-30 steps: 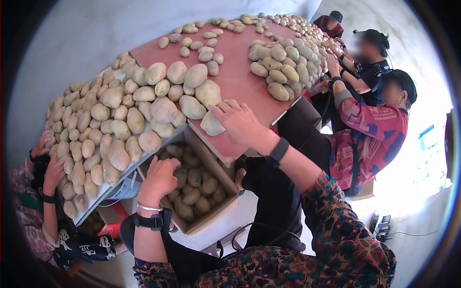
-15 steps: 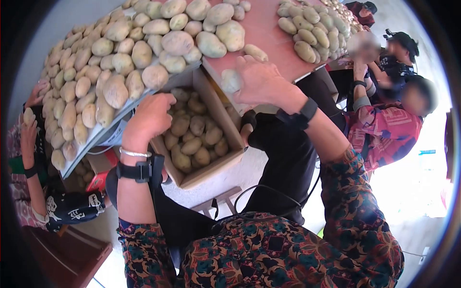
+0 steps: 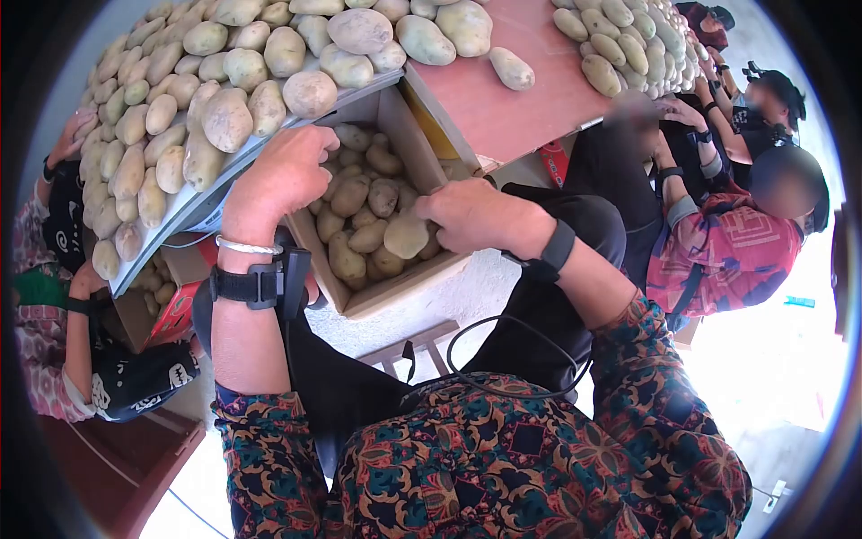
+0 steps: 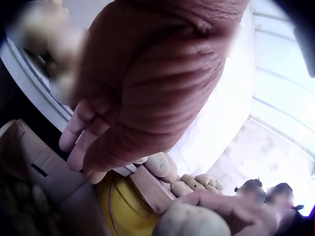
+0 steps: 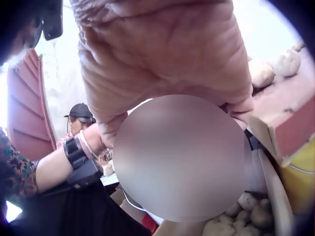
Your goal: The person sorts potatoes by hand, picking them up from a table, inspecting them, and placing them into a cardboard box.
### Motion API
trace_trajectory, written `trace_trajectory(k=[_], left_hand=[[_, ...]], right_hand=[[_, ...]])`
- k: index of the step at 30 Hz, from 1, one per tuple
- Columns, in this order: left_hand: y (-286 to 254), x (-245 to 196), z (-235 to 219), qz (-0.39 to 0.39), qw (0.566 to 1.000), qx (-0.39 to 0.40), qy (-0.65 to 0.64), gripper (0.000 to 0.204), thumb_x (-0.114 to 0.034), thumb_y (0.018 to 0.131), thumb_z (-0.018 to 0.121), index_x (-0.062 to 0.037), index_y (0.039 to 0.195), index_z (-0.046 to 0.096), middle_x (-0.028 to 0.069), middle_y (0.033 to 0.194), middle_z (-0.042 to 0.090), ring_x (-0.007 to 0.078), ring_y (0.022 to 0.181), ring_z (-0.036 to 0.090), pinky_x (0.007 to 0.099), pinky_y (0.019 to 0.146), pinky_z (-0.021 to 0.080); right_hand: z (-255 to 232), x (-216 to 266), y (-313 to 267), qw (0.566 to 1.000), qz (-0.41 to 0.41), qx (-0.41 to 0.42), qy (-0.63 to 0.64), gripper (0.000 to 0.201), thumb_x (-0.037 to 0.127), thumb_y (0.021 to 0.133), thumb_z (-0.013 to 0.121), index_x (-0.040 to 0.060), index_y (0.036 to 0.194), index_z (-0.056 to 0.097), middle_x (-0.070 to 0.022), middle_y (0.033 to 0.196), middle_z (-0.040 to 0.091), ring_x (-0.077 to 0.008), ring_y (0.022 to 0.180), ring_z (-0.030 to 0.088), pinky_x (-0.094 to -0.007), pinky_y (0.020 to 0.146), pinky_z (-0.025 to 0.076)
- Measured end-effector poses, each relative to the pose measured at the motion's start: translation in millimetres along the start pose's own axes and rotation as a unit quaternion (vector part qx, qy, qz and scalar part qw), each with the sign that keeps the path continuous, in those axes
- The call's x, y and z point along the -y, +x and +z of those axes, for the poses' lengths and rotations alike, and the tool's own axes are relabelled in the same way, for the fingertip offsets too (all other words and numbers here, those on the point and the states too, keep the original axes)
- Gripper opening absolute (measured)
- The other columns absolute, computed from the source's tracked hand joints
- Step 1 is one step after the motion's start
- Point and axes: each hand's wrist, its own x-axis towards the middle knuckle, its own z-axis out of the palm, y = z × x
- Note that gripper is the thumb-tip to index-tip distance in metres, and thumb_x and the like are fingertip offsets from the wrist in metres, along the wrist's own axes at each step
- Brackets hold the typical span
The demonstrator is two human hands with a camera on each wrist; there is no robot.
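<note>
My right hand point(image 3: 480, 216) grips a pale potato point(image 3: 407, 235) over the cardboard box point(image 3: 395, 301). In the right wrist view the thumb and fingers lie on either side of a blurred round shape. The left wrist view shows the same potato point(image 4: 192, 222) in the right hand's fingers. Loosely curled and holding nothing, my left hand point(image 3: 283, 175) hangs over the box's left side, beside the edge of the potato-covered table. Inside the box lie several potatoes point(image 3: 350, 193).
A large heap of potatoes point(image 3: 229, 117) covers the pale table on the left. One potato point(image 3: 512, 68) lies on the red board point(image 3: 476, 117), with another heap point(image 3: 628, 45) behind it. People sit along both sides. A yellow container point(image 4: 125, 206) stands by the box.
My right hand has carried the potato from the red board towards me and over the box. My left hand stays by the box. The head view has tilted downward.
</note>
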Motion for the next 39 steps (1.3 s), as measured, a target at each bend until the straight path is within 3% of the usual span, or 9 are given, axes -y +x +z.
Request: trace_trajectory(k=[1,11,13,20,23,25,29,33,39], left_hand=[[0,0,0,0.000,1.000,0.001,-0.001,0.041,-0.003,0.078,0.066,-0.0028,0.119,0.060,0.0141,0.111,0.063,0.0302,0.107,0.059,0.0382,0.092,0.047],[15,28,26,0.136,0.987,-0.089,-0.003,0.031,-0.003,0.071,0.062,-0.0009,0.102,0.061,0.0216,0.090,0.062,0.0405,0.089,0.060,0.0432,0.076,0.048],[17,34,24,0.079,0.997,-0.024,-0.015,0.038,-0.004,0.076,0.061,-0.0041,0.114,0.062,0.0187,0.113,0.062,0.0387,0.109,0.055,0.0456,0.095,0.044],[7,0,11,0.031,0.999,-0.019,-0.018,0.037,0.001,0.070,0.067,-0.0017,0.106,0.065,0.0167,0.097,0.069,0.0354,0.098,0.062,0.0456,0.102,0.040],[16,-1,15,-0.003,1.000,0.022,-0.019,0.036,-0.001,0.070,0.068,-0.0032,0.107,0.065,0.0154,0.098,0.069,0.0343,0.100,0.063,0.0478,0.107,0.036],[16,-2,19,0.028,0.999,0.014,-0.042,0.037,-0.006,0.072,0.067,-0.0051,0.109,0.065,0.0139,0.099,0.070,0.0335,0.102,0.063,0.0491,0.108,0.035],[13,-12,16,0.038,0.999,0.004,-0.005,0.038,-0.007,0.075,0.066,-0.0054,0.112,0.065,0.0155,0.103,0.068,0.0346,0.107,0.060,0.0495,0.109,0.034],[14,-18,11,0.019,1.000,0.021,0.003,0.037,-0.009,0.075,0.068,-0.0050,0.112,0.064,0.0147,0.106,0.068,0.0333,0.107,0.058,0.0406,0.099,0.041],[17,-4,19,0.056,0.998,-0.004,-0.016,0.038,-0.009,0.075,0.067,-0.0053,0.113,0.062,0.0147,0.104,0.067,0.0340,0.106,0.059,0.0500,0.111,0.031]], right_hand=[[-5,0,-2,0.996,0.034,0.081,-0.023,0.024,0.012,0.076,0.063,0.0033,0.098,0.063,-0.0216,0.086,0.064,-0.0400,0.088,0.064,-0.0495,0.076,0.051],[-25,-5,-27,0.995,0.008,-0.096,-0.034,0.015,0.015,0.067,0.066,0.0062,0.079,0.068,-0.0143,0.069,0.067,-0.0323,0.071,0.069,-0.0438,0.062,0.054],[-27,-4,-32,0.998,0.034,-0.057,-0.023,0.016,0.013,0.068,0.064,0.0043,0.081,0.068,-0.0158,0.072,0.068,-0.0338,0.073,0.069,-0.0455,0.068,0.055],[-58,-44,-77,0.909,0.169,-0.361,0.123,0.029,0.021,0.082,0.060,-0.0038,0.069,0.062,-0.0239,0.064,0.059,-0.0420,0.064,0.062,-0.0467,0.060,0.052],[-73,-53,-98,0.828,0.226,-0.472,0.202,0.038,0.019,0.083,0.063,-0.0032,0.112,0.056,-0.0226,0.070,0.062,-0.0407,0.068,0.064,-0.0454,0.061,0.052],[-61,-66,-95,0.848,0.252,-0.431,0.180,0.055,0.017,0.082,0.064,-0.0012,0.129,0.043,-0.0225,0.074,0.063,-0.0386,0.070,0.066,-0.0435,0.064,0.053],[-73,-56,-69,0.881,0.233,-0.342,0.230,0.053,0.017,0.082,0.064,-0.0028,0.128,0.046,-0.0203,0.080,0.067,-0.0339,0.072,0.068,-0.0404,0.068,0.054],[-107,-51,-27,0.885,0.196,-0.361,0.220,0.046,0.020,0.079,0.064,-0.0018,0.118,0.052,-0.0217,0.094,0.067,-0.0389,0.089,0.065,-0.0466,0.079,0.052],[-146,-76,50,0.869,0.225,-0.424,0.118,0.059,0.026,0.077,0.066,0.0003,0.126,0.046,-0.0246,0.127,0.051,-0.0395,0.119,0.050,-0.0477,0.092,0.048]])
